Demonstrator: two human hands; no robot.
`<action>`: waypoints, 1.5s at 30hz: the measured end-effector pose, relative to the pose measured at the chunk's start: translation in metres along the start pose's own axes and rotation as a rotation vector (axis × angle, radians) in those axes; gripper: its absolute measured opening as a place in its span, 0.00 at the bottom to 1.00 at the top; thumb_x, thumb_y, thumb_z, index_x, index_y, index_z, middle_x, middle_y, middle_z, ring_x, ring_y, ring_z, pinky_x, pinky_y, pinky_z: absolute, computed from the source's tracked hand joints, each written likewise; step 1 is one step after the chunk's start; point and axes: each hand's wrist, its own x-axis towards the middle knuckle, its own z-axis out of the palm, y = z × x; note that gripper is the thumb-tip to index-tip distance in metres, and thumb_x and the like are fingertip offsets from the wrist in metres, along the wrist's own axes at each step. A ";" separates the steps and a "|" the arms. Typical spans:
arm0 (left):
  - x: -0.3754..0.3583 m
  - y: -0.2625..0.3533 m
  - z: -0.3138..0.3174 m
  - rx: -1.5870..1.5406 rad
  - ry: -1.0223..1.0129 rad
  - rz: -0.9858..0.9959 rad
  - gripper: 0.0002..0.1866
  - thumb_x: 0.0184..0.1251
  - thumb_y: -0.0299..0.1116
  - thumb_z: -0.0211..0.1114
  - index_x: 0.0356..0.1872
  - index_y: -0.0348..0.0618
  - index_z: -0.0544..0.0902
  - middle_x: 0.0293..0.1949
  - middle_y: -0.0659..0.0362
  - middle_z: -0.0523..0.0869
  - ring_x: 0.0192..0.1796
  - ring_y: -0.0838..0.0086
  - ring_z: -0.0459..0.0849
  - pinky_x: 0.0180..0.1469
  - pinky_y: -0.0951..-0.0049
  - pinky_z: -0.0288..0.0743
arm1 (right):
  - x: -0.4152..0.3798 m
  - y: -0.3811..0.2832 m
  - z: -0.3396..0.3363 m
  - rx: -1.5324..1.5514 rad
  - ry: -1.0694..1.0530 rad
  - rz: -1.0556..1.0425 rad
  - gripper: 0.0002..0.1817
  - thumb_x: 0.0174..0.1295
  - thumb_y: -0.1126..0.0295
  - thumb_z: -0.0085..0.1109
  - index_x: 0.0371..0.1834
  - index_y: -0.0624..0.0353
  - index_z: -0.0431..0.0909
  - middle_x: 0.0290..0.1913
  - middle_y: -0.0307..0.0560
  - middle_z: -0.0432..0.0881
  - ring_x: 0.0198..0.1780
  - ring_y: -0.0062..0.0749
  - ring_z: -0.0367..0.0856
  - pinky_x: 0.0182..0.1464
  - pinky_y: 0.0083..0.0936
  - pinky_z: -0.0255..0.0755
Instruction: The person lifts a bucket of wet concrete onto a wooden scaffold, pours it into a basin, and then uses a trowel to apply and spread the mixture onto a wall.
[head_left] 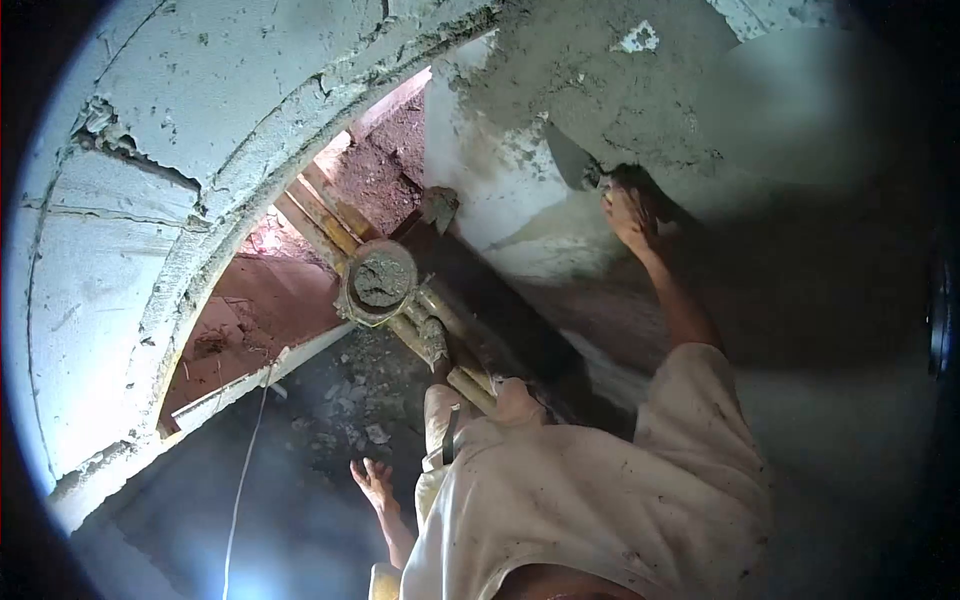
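Observation:
My right hand [630, 212] is closed around the handle of a trowel [568, 158]. The pointed metal blade lies against the grey plastered wall [625, 95], where wet mortar borders a paler patch. Low in the view, my left hand [374, 484] hangs beside my body with its fingers apart and nothing in it. Between the hands and farther forward, a round pan [352, 290] with grey mortar [382, 279] in it rests on bamboo poles [408, 335].
A cracked, mortar-edged arch [215, 230] curves along the left. Reddish soil [385, 150] shows through its opening. A dark beam or board [500, 310] runs diagonally near my body. Rubble [350, 400] lies on the floor below, and a thin white cord [245, 470] hangs at lower left.

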 end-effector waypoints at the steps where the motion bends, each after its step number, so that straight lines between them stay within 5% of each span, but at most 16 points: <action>1: 0.000 -0.002 -0.014 0.030 -0.013 0.002 0.39 0.65 0.57 0.61 0.72 0.67 0.52 0.45 0.60 0.81 0.44 0.68 0.82 0.42 0.66 0.70 | -0.002 -0.003 0.001 0.026 -0.008 0.043 0.19 0.67 0.61 0.54 0.54 0.62 0.71 0.43 0.58 0.81 0.46 0.50 0.81 0.45 0.45 0.74; 2: -0.002 -0.005 -0.026 0.037 -0.008 0.002 0.39 0.65 0.57 0.61 0.72 0.67 0.52 0.45 0.60 0.81 0.44 0.68 0.82 0.42 0.66 0.70 | -0.003 -0.001 0.006 0.031 -0.014 0.046 0.19 0.67 0.61 0.54 0.54 0.62 0.71 0.43 0.58 0.81 0.46 0.50 0.81 0.45 0.45 0.74; 5: -0.008 -0.017 -0.041 0.028 0.097 -0.164 0.43 0.63 0.65 0.57 0.73 0.70 0.47 0.55 0.56 0.77 0.58 0.58 0.77 0.59 0.36 0.53 | -0.005 0.020 0.001 0.230 0.007 0.174 0.22 0.67 0.60 0.55 0.59 0.61 0.69 0.48 0.59 0.79 0.46 0.52 0.79 0.48 0.47 0.73; 12: 0.003 -0.019 -0.022 0.042 0.036 -0.114 0.42 0.63 0.64 0.58 0.73 0.68 0.49 0.50 0.57 0.79 0.49 0.63 0.80 0.45 0.49 0.63 | -0.070 -0.006 -0.135 0.082 0.208 0.265 0.23 0.65 0.62 0.58 0.60 0.59 0.70 0.48 0.56 0.80 0.45 0.52 0.79 0.43 0.43 0.76; 17: 0.031 -0.008 0.002 -0.049 -0.073 0.057 0.42 0.62 0.61 0.61 0.73 0.65 0.51 0.39 0.61 0.80 0.36 0.72 0.80 0.30 0.69 0.62 | -0.108 -0.025 -0.205 -0.085 0.440 0.007 0.19 0.63 0.63 0.60 0.55 0.59 0.75 0.42 0.55 0.82 0.40 0.47 0.82 0.41 0.39 0.76; 20: 0.037 0.003 0.000 -0.020 -0.106 0.118 0.41 0.63 0.61 0.61 0.72 0.67 0.51 0.39 0.61 0.79 0.36 0.73 0.79 0.29 0.73 0.61 | -0.136 -0.061 -0.234 0.149 0.356 -0.164 0.17 0.63 0.63 0.62 0.51 0.62 0.77 0.35 0.50 0.82 0.33 0.36 0.82 0.38 0.33 0.75; 22: 0.040 0.009 -0.005 -0.017 -0.114 0.135 0.41 0.64 0.60 0.61 0.72 0.68 0.51 0.39 0.62 0.79 0.35 0.74 0.79 0.28 0.74 0.61 | -0.149 -0.083 -0.252 0.503 -0.217 -0.279 0.17 0.63 0.64 0.62 0.50 0.64 0.76 0.32 0.47 0.81 0.29 0.25 0.78 0.33 0.27 0.73; 25: 0.036 0.017 -0.018 -0.013 -0.061 0.053 0.40 0.65 0.60 0.60 0.72 0.68 0.51 0.41 0.62 0.80 0.36 0.73 0.79 0.29 0.73 0.62 | -0.154 -0.103 -0.260 0.640 -0.401 -0.631 0.16 0.64 0.65 0.61 0.50 0.63 0.75 0.32 0.41 0.80 0.27 0.19 0.73 0.30 0.23 0.71; 28: 0.025 0.016 -0.023 -0.019 0.015 0.020 0.39 0.65 0.60 0.60 0.72 0.68 0.51 0.41 0.62 0.80 0.34 0.73 0.80 0.30 0.70 0.65 | -0.133 -0.087 -0.242 1.082 -0.725 -0.412 0.16 0.66 0.65 0.59 0.52 0.61 0.74 0.34 0.38 0.80 0.27 0.21 0.74 0.29 0.21 0.70; 32: 0.058 -0.024 -0.043 -0.214 -0.070 0.059 0.36 0.70 0.47 0.60 0.72 0.63 0.49 0.44 0.55 0.78 0.39 0.66 0.82 0.38 0.56 0.80 | -0.082 -0.028 -0.262 0.796 0.246 0.017 0.20 0.65 0.64 0.61 0.57 0.59 0.73 0.35 0.36 0.78 0.27 0.16 0.70 0.30 0.16 0.68; 34: 0.047 -0.036 -0.043 -0.206 -0.025 0.139 0.35 0.71 0.45 0.58 0.72 0.65 0.48 0.50 0.50 0.78 0.45 0.64 0.82 0.40 0.57 0.79 | -0.111 -0.033 -0.296 1.000 0.486 0.065 0.21 0.65 0.64 0.62 0.59 0.58 0.73 0.34 0.35 0.77 0.27 0.13 0.69 0.30 0.14 0.66; 36: 0.015 -0.012 -0.035 -0.107 0.004 -0.139 0.38 0.69 0.48 0.60 0.72 0.64 0.47 0.52 0.50 0.79 0.46 0.65 0.81 0.38 0.65 0.76 | -0.133 -0.043 -0.315 0.718 0.541 -0.006 0.20 0.66 0.65 0.60 0.58 0.59 0.73 0.34 0.34 0.76 0.27 0.11 0.68 0.29 0.13 0.63; 41: 0.036 -0.023 -0.007 -0.192 -0.103 0.096 0.41 0.67 0.50 0.63 0.74 0.54 0.48 0.33 0.61 0.77 0.35 0.74 0.77 0.38 0.72 0.74 | -0.121 -0.069 -0.178 0.658 0.060 0.099 0.25 0.67 0.67 0.57 0.64 0.64 0.66 0.36 0.38 0.76 0.34 0.17 0.72 0.37 0.18 0.69; 42: 0.011 0.010 0.000 -0.077 -0.141 0.118 0.41 0.68 0.49 0.62 0.74 0.52 0.49 0.35 0.60 0.78 0.36 0.75 0.77 0.41 0.72 0.73 | -0.120 -0.067 -0.114 0.877 -0.165 0.197 0.30 0.65 0.65 0.59 0.67 0.64 0.60 0.40 0.44 0.78 0.40 0.28 0.77 0.46 0.28 0.72; 43: 0.014 0.013 0.007 -0.047 -0.052 0.053 0.40 0.69 0.49 0.61 0.74 0.51 0.49 0.36 0.61 0.78 0.37 0.75 0.77 0.42 0.71 0.73 | -0.127 -0.064 -0.041 0.489 -0.018 -0.096 0.31 0.64 0.66 0.58 0.68 0.62 0.58 0.42 0.50 0.79 0.43 0.39 0.79 0.50 0.36 0.71; 45: -0.003 0.005 0.001 -0.087 -0.040 0.114 0.40 0.69 0.49 0.61 0.74 0.51 0.50 0.36 0.61 0.78 0.37 0.76 0.77 0.42 0.70 0.73 | -0.123 -0.096 0.057 0.326 -0.361 -0.202 0.23 0.61 0.69 0.58 0.59 0.63 0.66 0.42 0.55 0.80 0.44 0.52 0.80 0.49 0.45 0.72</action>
